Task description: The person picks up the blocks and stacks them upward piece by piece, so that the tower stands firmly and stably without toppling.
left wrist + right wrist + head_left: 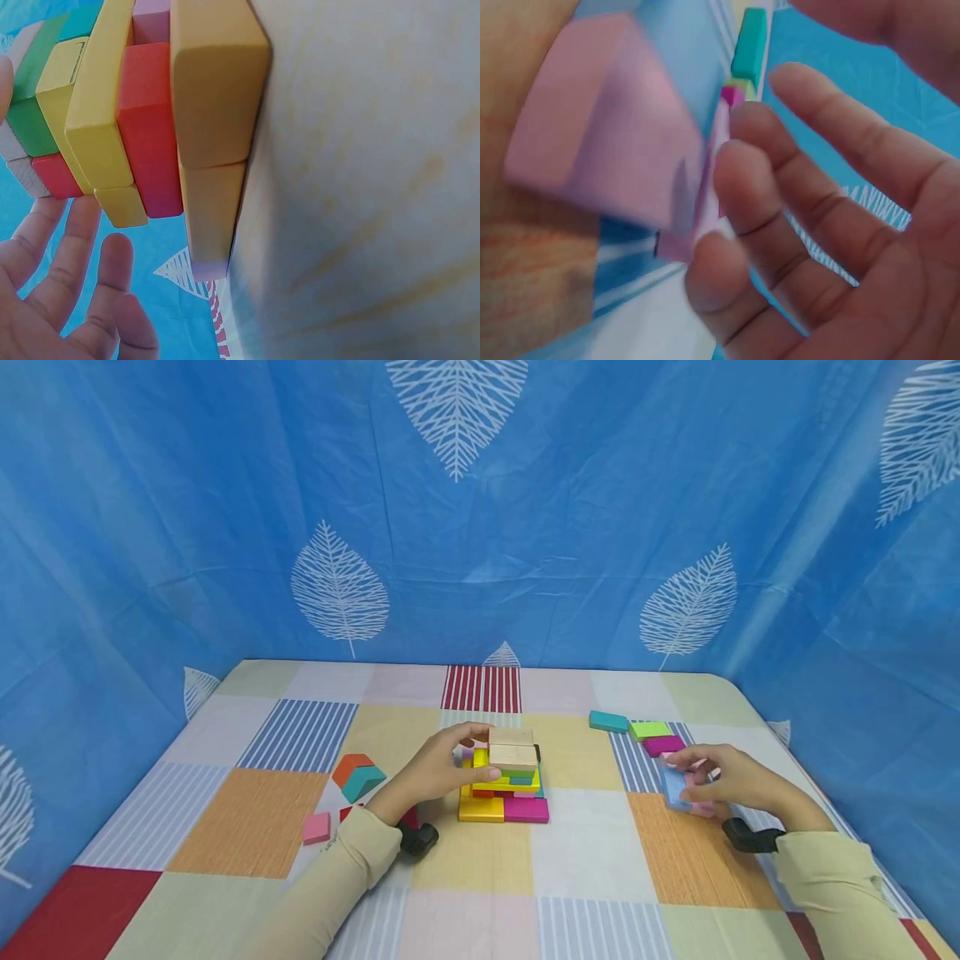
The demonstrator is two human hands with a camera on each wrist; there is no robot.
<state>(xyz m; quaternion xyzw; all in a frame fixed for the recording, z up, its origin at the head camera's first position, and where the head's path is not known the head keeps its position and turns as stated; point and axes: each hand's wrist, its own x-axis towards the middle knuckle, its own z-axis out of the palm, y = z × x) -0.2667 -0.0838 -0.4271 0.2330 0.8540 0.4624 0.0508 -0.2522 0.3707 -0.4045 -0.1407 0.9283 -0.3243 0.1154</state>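
Head view: left hand point(438, 768) grips the stack point(517, 782); right hand point(733, 778), half-curled, is nearer to the blue block point(675, 787), toward bench's point(585, 843) right edge, long axis near-to-far; whether it grips, I cannot tell.

Blue curtain point(570, 510) on three sides, patchwork cloth point(480, 868) between

The curtain hangs at the far, left and right sides, softly creased and printed with white leaves point(341, 585). The largest far leaf points down, above the middle. The cloth covers a flat top with a rounded far right corner. Its squares are pale pink, cream, yellow and white; a red-striped square point(481, 688) sits far middle, an orange square point(232, 822) left, a plain red square point(90, 902) near left. Light is soft, with a pale sheen down a right fold.
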